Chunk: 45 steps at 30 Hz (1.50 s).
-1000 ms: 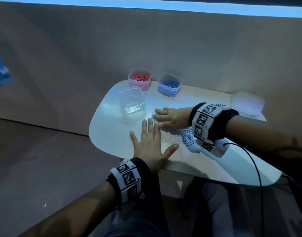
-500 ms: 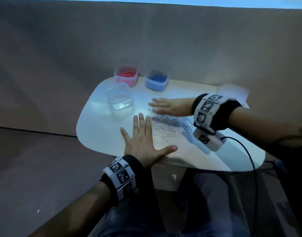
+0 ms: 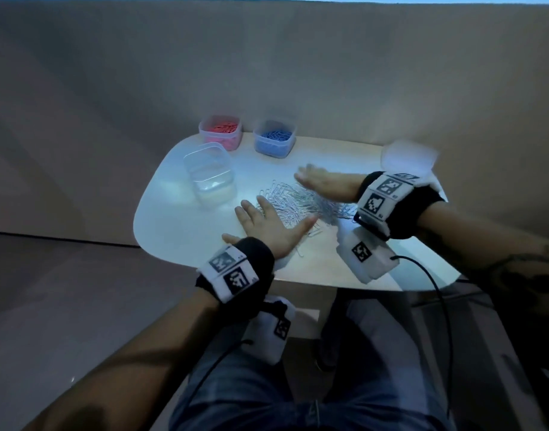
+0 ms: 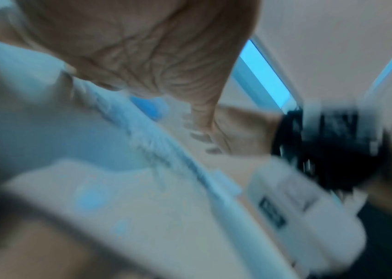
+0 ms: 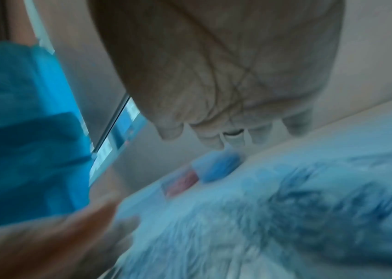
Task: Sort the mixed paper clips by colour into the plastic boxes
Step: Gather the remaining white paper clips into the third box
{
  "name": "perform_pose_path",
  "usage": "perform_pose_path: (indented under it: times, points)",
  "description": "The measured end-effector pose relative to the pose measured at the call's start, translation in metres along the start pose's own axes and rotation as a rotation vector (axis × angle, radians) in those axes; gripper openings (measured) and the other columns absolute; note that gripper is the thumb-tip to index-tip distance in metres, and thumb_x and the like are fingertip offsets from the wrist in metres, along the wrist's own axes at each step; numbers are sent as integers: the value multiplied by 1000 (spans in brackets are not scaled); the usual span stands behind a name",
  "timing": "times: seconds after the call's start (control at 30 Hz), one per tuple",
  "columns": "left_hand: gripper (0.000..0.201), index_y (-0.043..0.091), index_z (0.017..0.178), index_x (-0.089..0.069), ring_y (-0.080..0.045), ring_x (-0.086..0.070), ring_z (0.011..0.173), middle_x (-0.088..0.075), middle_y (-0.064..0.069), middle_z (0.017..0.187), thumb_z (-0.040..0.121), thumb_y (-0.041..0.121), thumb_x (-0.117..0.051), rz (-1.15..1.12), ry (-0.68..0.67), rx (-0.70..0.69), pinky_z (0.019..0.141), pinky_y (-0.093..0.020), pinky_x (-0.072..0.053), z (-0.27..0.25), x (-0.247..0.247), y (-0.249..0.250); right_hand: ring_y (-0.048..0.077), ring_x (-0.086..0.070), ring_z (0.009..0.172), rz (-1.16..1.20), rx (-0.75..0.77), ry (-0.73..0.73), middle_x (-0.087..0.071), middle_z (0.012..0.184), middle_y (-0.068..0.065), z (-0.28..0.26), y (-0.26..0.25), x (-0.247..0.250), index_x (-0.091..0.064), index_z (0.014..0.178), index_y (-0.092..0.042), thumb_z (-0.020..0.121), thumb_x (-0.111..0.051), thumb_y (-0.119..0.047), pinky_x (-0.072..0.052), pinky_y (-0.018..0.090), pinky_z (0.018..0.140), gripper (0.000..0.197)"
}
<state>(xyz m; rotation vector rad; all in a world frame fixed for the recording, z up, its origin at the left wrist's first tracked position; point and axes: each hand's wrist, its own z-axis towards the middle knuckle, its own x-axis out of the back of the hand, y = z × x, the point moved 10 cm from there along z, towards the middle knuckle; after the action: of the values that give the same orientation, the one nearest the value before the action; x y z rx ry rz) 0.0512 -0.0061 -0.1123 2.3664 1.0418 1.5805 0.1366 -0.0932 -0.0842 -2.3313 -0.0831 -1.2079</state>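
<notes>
A heap of silver paper clips (image 3: 301, 203) lies spread on the white table (image 3: 180, 231), between my two hands. My left hand (image 3: 268, 223) lies flat on the table with its fingers spread, at the near left edge of the heap. My right hand (image 3: 324, 183) is flat with straight fingers at the far side of the heap, blurred by motion. A box of red clips (image 3: 221, 132) and a box of blue clips (image 3: 275, 138) stand at the table's back edge. An empty clear box (image 3: 210, 174) stands left of the heap. Both wrist views are blurred.
A clear plastic lid (image 3: 408, 157) lies at the table's back right corner. A brown backdrop (image 3: 267, 73) rises behind the table. The table's front edge is close to my legs. A cable (image 3: 435, 284) runs from my right wrist.
My right hand has moved right and uncovered the clips, which now lie spread wider. My left hand has drawn back toward me along the heap's near side.
</notes>
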Motion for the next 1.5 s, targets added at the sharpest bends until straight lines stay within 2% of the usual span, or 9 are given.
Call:
perform_pose_path:
  times: [0.23, 0.43, 0.7, 0.87, 1.03, 1.2, 1.27, 1.37, 1.5]
  points:
    - [104, 10, 140, -29, -29, -35, 131, -31, -14, 140, 61, 55, -79, -168, 48, -32, 107, -37, -33, 3, 27, -12, 35, -28, 136, 21, -388, 223, -24, 148, 21, -25, 99, 14, -31, 140, -6, 97, -21, -50, -26, 46, 109, 62]
    - [97, 9, 131, -30, -34, -45, 119, -28, -13, 130, 56, 26, -89, 18, 17, -26, 99, -44, -42, 6, 20, -5, 37, -39, 128, 190, -363, 302, -18, 148, 21, -13, 68, -3, -29, 139, -3, 98, -30, -40, -33, 41, 103, 55]
    - [97, 9, 135, -28, -29, -47, 119, -43, -17, 132, 60, 25, -87, -146, 34, -101, 95, -33, -40, 23, 34, 0, 25, -51, 90, 486, -362, 462, -51, 120, 18, -30, 96, 25, -41, 124, 0, 97, -35, -37, -49, 48, 92, 46]
    - [84, 9, 118, -37, -31, -63, 85, -61, -20, 106, 55, 25, -90, -164, -13, -54, 83, -42, -54, 13, 32, -15, 35, -65, 88, 481, -413, 317, -61, 106, 22, -39, 103, -2, -42, 122, 4, 96, -35, -36, -54, 45, 83, 48]
    - [62, 4, 118, -37, -35, -67, 85, -55, -17, 110, 77, 32, -74, -317, 37, -100, 75, -46, -57, 13, 11, 22, 27, -61, 63, 751, -298, 195, -56, 75, 17, -18, 51, -18, -37, 131, 2, 97, -41, -26, -55, 39, 69, 43]
    - [48, 5, 114, -39, -32, -64, 88, -53, -16, 113, 86, 36, -63, -330, 103, -121, 73, -40, -56, 22, 26, 21, 13, -57, 58, 604, -219, 338, -51, 88, 8, -46, 58, 9, -42, 96, -9, 97, -42, -28, -44, 21, 47, 19]
    - [39, 9, 106, -39, -22, -60, 68, -51, -12, 103, 86, 31, -64, -352, 77, -92, 55, -29, -53, 26, 30, 6, 14, -59, 52, 653, -176, 137, -51, 74, 7, -54, 47, -21, -42, 88, -10, 98, -43, -26, -45, 20, 42, 19]
    - [45, 6, 119, -36, -22, -57, 64, -52, -14, 108, 89, 29, -60, -338, 76, -61, 57, -32, -55, 32, 33, -2, 12, -63, 47, 810, -132, -191, -53, 66, 9, -56, 15, -75, -45, 83, -8, 99, -42, -24, -48, 20, 42, 23]
    - [56, 0, 131, -25, -15, -55, 43, -51, -9, 80, 93, 32, -53, -442, 67, -11, 37, -21, -45, 40, 37, -4, 10, -66, 52, 1062, -167, -166, -56, 67, 7, -40, 13, -79, -46, 82, -9, 99, -41, -25, -49, 17, 43, 24]
